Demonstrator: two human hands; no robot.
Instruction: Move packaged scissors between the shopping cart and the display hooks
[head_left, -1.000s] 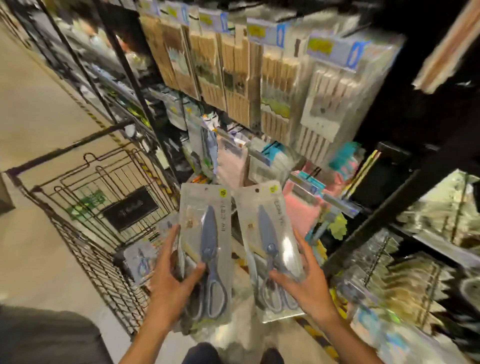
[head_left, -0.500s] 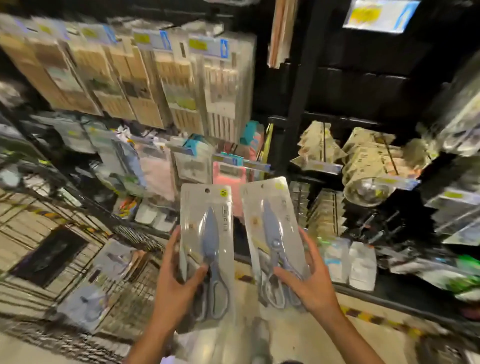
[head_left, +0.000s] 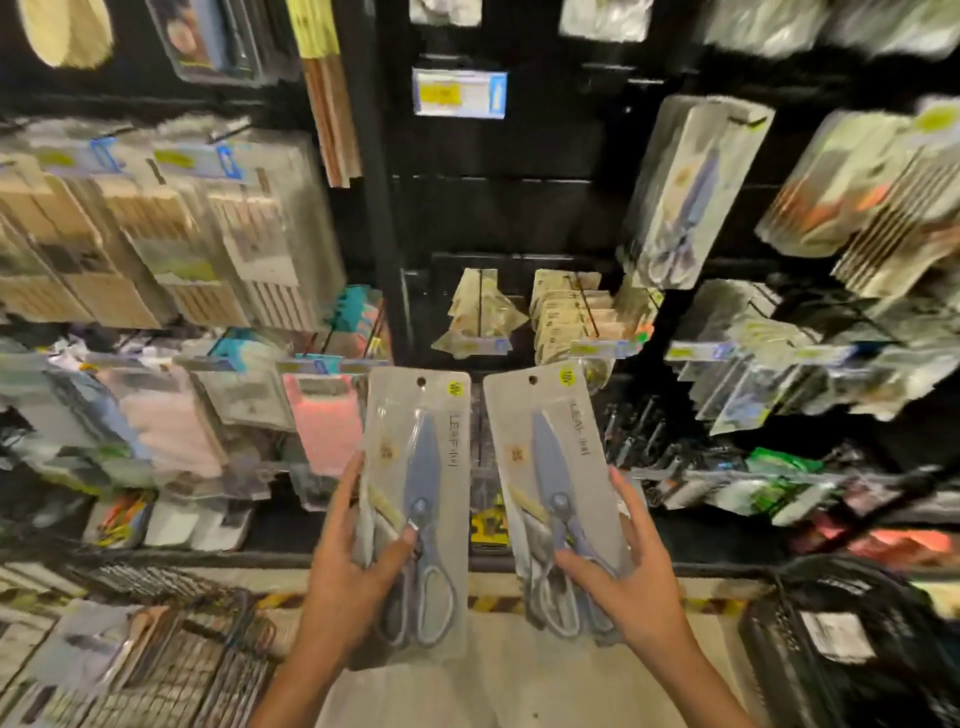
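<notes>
My left hand (head_left: 348, 577) grips a packaged pair of blue-grey scissors (head_left: 421, 467) by its lower part, thumb across the front. My right hand (head_left: 623, 582) grips a second, matching scissors pack (head_left: 550, 467) the same way. Both packs stand upright side by side in front of the black display wall, hang holes on top. A bunch of the same scissors packs (head_left: 685, 192) hangs on a display hook at the upper right. The wire shopping cart (head_left: 171, 670) is at the lower left, with more packs (head_left: 88, 644) lying in it.
Wooden utensil packs (head_left: 171, 234) hang at the left, and other hanging goods (head_left: 852, 197) fill the right. A price tag (head_left: 460, 93) sits above an unfilled stretch of black panel. A black basket (head_left: 852, 649) stands at the lower right on the floor.
The view has swung right and upward, from the cart toward the display wall. Both hands keep hold of their packs, which now stand farther apart and more upright.
</notes>
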